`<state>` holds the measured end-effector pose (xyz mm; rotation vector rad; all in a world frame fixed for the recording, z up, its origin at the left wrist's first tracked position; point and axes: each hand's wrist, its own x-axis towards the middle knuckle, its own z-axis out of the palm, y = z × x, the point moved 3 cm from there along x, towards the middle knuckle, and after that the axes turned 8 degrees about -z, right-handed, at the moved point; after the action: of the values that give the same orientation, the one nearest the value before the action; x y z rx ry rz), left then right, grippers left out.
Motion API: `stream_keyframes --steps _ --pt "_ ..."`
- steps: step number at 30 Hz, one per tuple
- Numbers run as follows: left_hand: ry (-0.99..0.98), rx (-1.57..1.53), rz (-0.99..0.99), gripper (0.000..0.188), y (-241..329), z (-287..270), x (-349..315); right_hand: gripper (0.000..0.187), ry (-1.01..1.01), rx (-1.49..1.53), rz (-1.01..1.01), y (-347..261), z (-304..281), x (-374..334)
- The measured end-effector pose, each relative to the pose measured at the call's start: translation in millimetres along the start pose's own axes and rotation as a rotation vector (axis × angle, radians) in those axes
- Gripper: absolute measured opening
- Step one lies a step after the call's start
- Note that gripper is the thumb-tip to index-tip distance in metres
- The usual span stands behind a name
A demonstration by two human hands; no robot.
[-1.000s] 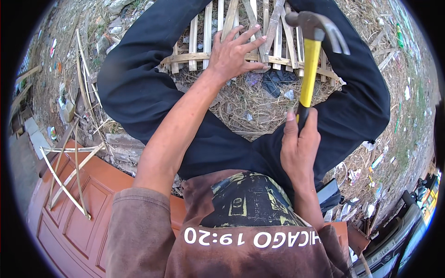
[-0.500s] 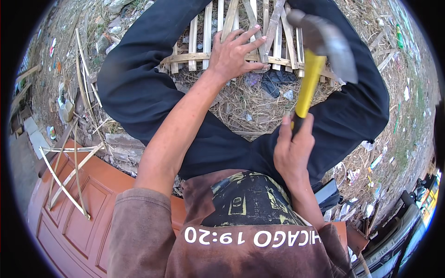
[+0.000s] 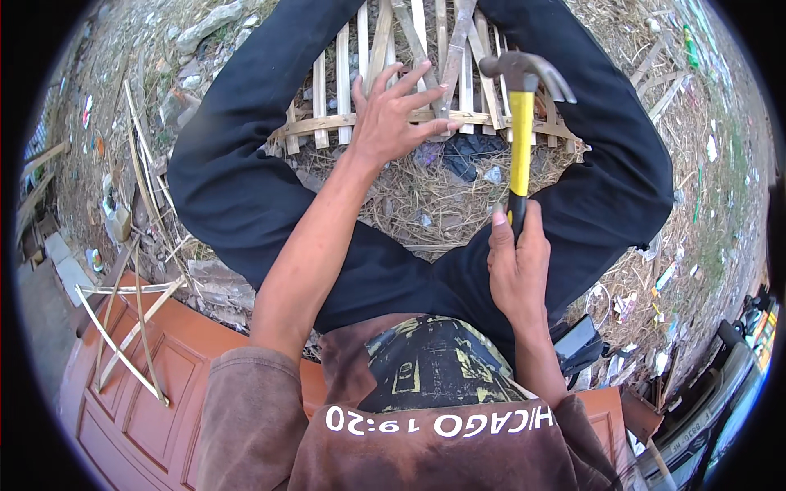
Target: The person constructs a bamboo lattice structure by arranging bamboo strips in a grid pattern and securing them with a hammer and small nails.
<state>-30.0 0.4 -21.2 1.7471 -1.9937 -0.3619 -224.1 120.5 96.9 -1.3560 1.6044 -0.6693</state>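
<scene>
My right hand (image 3: 520,262) is closed round the black grip of a claw hammer (image 3: 521,135) with a yellow handle and a grey metal head. The head is up in front of me, over the right part of a frame of thin wooden slats (image 3: 344,90). My left hand (image 3: 397,114) lies on those slats with its fingers spread, near the crosspiece (image 3: 315,124) that runs along their near ends. Between my legs, the frame reaches up past the top edge of the view. Any nail is too small to make out.
A reddish-brown panelled door (image 3: 164,409) lies under and behind me, with a small frame of crossed sticks (image 3: 131,344) on its left part. Dry grass and litter (image 3: 426,196) cover the ground. Loose strips of wood (image 3: 143,155) lie at left. A vehicle (image 3: 704,409) stands at lower right.
The hammer, blurred and tilted before, is now upright and sharper, its head a little left and lower. My left hand stays on the slats; the whole view has shifted slightly.
</scene>
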Motion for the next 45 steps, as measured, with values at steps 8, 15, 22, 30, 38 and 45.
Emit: stream_keyframes --steps 8,15,22,30,38,45 --pt "-0.154 -0.169 -0.125 0.057 -1.6 -5.6 -1.0 0.03 -0.334 -0.143 0.121 -4.3 -47.3 6.7" --pt "-0.348 -0.301 -0.266 0.063 11.4 -23.3 -11.7 0.046 -0.79 -0.419 0.076 -25.5 -81.2 66.2" --pt "-0.359 -0.277 -0.28 0.062 8.1 -23.7 -16.0 0.042 -1.012 -0.449 0.005 -71.9 -84.2 101.5" --pt "-0.335 -0.336 -0.285 0.055 6.3 -27.8 -11.0 0.029 -1.03 0.097 -0.248 -69.1 -81.9 98.2" --pt "-0.261 -0.289 -0.25 0.056 3.0 -23.5 -10.9 0.025 -0.472 0.173 -0.861 -58.8 -21.0 114.2" --pt "-0.243 -0.276 -0.262 0.059 -4.2 -16.6 -6.5 0.021 -0.088 0.908 -0.625 -65.5 -25.4 133.5"
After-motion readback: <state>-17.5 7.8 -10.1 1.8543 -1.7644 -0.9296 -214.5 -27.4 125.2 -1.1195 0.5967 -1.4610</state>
